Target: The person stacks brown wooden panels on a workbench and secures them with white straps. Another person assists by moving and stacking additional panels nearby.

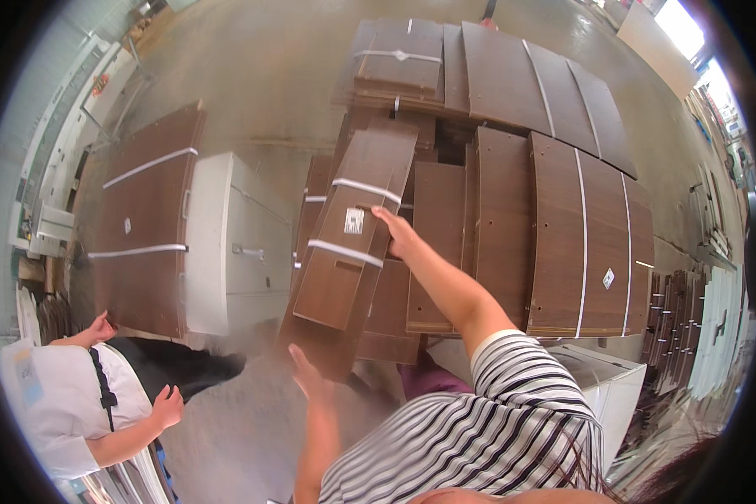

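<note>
- I see bright daylight entering at the upper right, where a window (680,25) is blown out to white.
- A soft sheen lies across the concrete floor (269,76) at the top; shadows there are faint.
- The brown panels (563,244) are evenly lit and fairly sharp at centre.
- My left hand (309,375) is smeared by motion blur, and so is the floor around it.
- Straight panel edges bow strongly toward the rim, and a black circular border cuts off the corners.
- The lower right edge is blurred and smeared.
</note>
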Demonstrator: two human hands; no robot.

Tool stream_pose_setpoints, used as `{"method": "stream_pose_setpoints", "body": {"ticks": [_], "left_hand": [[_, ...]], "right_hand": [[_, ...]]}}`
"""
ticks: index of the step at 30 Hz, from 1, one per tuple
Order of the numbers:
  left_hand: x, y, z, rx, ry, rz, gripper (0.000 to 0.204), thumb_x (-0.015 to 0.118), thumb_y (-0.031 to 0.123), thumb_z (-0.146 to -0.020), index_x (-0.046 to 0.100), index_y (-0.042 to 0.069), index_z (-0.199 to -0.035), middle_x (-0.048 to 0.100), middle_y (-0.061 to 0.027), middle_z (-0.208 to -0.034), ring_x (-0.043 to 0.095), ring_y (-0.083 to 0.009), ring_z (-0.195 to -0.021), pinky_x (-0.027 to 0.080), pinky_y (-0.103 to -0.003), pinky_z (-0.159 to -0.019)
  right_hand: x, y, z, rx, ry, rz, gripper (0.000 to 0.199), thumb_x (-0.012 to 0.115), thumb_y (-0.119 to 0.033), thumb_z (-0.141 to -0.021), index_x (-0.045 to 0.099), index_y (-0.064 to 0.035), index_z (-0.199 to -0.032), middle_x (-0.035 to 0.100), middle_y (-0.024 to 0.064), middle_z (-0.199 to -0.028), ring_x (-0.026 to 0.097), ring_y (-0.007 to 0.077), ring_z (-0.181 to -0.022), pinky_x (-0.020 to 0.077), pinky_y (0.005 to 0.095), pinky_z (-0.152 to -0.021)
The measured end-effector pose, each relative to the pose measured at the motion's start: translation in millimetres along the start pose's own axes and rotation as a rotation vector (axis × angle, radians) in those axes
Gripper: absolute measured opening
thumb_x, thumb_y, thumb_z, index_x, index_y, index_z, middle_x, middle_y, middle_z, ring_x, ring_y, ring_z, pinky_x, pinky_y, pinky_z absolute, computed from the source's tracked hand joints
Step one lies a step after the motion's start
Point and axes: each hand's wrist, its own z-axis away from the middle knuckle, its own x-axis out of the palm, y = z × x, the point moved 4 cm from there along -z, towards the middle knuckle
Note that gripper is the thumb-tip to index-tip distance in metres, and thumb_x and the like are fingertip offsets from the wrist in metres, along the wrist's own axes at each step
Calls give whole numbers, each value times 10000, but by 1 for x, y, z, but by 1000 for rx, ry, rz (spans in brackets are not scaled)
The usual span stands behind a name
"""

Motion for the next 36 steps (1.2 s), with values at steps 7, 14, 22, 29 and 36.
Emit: {"method": "stream_pose_setpoints", "body": {"ticks": [7,14,22,29,36], "left_hand": [[33,37,-13,-110,-71,-10,756,653,508,-823,456,-73,-1265,543,-132,-1258,555,-274,-1110,478,-418,-925],[28,88,-58,-96,-188,-41,660,626,454,-869,457,-46,-1265,545,-113,-1249,544,-262,-1114,459,-408,-935],[12,44,-67,-149,-182,-110,666,488,508,-927,487,-89,-1223,556,-139,-1229,566,-243,-1099,491,-358,-916],[-14,-4,-88,-257,-158,-100,672,576,508,-874,483,-63,-1216,574,-127,-1178,573,-256,-1069,514,-395,-878],[-17,-19,-91,-233,-192,-109,713,581,513,-868,450,-88,-1228,542,-124,-1220,564,-251,-1081,511,-386,-895]], "right_hand": [[-53,-11,38,-218,-30,670,562,615,-429,-865,519,29,-1176,577,178,-1142,531,287,-1110,410,371,-971],[-7,53,49,-202,-81,2095,1002,813,-549,-548,413,-28,-1305,495,183,-1206,477,351,-1144,410,468,-920],[-6,94,83,-238,85,2065,977,790,-620,-510,449,-50,-1226,477,155,-1167,463,338,-1132,414,519,-874],[-18,158,144,-193,232,1817,882,791,-579,-566,441,-24,-1157,480,146,-1118,468,328,-1092,429,538,-865],[-82,231,175,-47,408,1516,964,738,-606,-648,358,68,-1224,458,238,-1188,463,397,-1121,410,474,-934]]}}
